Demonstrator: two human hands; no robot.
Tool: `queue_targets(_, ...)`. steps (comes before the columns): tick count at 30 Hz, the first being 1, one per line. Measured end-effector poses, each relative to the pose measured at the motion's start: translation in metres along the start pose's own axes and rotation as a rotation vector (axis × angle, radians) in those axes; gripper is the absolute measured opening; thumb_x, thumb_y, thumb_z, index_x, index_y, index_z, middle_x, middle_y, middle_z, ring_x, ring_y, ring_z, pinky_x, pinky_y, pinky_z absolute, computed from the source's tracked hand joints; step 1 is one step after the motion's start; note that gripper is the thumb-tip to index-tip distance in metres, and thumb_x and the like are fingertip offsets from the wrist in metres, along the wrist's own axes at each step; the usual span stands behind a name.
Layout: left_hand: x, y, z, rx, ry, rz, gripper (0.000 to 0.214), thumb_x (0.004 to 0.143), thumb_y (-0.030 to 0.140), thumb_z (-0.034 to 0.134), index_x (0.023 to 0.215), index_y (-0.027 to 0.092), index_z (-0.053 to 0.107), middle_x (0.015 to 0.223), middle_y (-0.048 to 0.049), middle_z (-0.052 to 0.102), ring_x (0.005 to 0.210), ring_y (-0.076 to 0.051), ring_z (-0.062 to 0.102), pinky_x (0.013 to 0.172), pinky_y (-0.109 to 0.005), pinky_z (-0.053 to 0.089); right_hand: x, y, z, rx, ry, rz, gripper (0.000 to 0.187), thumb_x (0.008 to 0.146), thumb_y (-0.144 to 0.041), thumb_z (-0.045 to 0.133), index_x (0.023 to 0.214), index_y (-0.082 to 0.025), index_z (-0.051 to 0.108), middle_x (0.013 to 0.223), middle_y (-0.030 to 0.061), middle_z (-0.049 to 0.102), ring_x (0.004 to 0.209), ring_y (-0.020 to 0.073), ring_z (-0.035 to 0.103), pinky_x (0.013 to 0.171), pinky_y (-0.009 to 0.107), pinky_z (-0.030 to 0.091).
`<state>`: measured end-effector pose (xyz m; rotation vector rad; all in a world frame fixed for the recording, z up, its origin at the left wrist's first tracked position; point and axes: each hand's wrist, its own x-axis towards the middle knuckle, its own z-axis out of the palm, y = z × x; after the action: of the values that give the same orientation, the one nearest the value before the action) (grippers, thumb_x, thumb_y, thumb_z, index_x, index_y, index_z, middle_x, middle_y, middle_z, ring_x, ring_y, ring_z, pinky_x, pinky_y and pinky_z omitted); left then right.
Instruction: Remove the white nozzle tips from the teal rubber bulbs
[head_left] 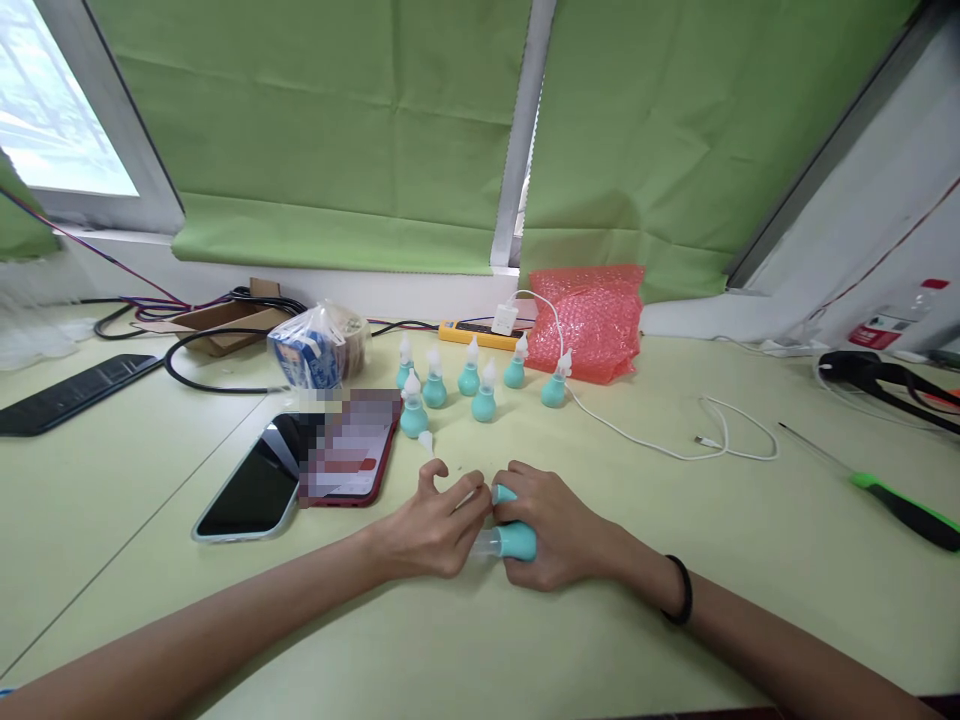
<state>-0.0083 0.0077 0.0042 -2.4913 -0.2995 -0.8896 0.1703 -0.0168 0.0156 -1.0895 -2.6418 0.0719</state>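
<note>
My right hand (559,535) is curled round a teal rubber bulb (516,541) that lies on its side on the pale table (675,560); a second bit of teal (504,493) shows above its fingers. My left hand (435,528) meets it from the left, fingertips pinched on a small translucent white tip (472,497) by the bulb. A loose white tip (426,440) lies just beyond my left hand. Behind stand several upright teal bulbs with white tips (484,395).
Two phones (300,470) lie left of my hands. A bagged box (319,350), cardboard (225,322), cables and a keyboard (71,392) sit further left. Red bubble wrap (589,320), a yellow power strip (480,335), a white cable (705,440) and a green-handled screwdriver (900,505) lie behind and right.
</note>
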Motion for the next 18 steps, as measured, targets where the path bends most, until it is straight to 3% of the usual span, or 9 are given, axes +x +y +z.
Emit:
queue_targets(7, 0.002, -0.005, 0.004, -0.061, -0.244, -0.087, 0.015, 0.079, 0.005, 0.039, 0.077, 0.01, 0.052, 0.072, -0.0088, 0.053, 0.077, -0.023, 0.042, 0.062, -0.035, 0.033, -0.001, -0.002, 0.0, -0.031, -0.024, 0.039, 0.007, 0.052, -0.026, 0.052, 0.055, -0.019, 0.049, 0.069, 0.0026, 0.048, 0.063, 0.0156, 0.038, 0.053, 0.026, 0.034)
queue_targets(10, 0.001, -0.005, 0.007, -0.114, -0.284, -0.17, 0.011, 0.08, 0.009, 0.041, 0.076, 0.011, 0.05, 0.074, -0.008, 0.052, 0.076, -0.021, 0.04, 0.061, -0.033, 0.036, -0.002, -0.003, -0.001, -0.044, -0.03, 0.043, 0.007, 0.053, -0.025, 0.051, 0.057, -0.02, 0.051, 0.07, 0.0026, 0.048, 0.063, 0.016, 0.038, 0.052, 0.026, 0.032)
queue_targets(13, -0.001, -0.003, 0.012, -0.199, -0.225, -0.236, 0.011, 0.083, 0.013, 0.041, 0.075, 0.011, 0.049, 0.073, -0.0068, 0.052, 0.075, -0.019, 0.039, 0.06, -0.032, 0.037, -0.002, -0.004, -0.001, -0.044, -0.037, 0.041, 0.011, 0.053, -0.026, 0.051, 0.062, -0.021, 0.054, 0.071, 0.0025, 0.048, 0.065, 0.0165, 0.039, 0.052, 0.026, 0.031)
queue_targets(18, -0.003, -0.004, 0.013, -0.408, 0.011, -0.355, 0.01, 0.083, 0.012, 0.04, 0.076, 0.013, 0.046, 0.074, -0.005, 0.054, 0.073, -0.016, 0.038, 0.065, -0.031, 0.039, -0.003, -0.001, 0.001, -0.043, -0.01, 0.095, 0.012, 0.054, -0.027, 0.052, 0.063, -0.02, 0.056, 0.07, 0.0029, 0.048, 0.064, 0.0161, 0.039, 0.053, 0.026, 0.032)
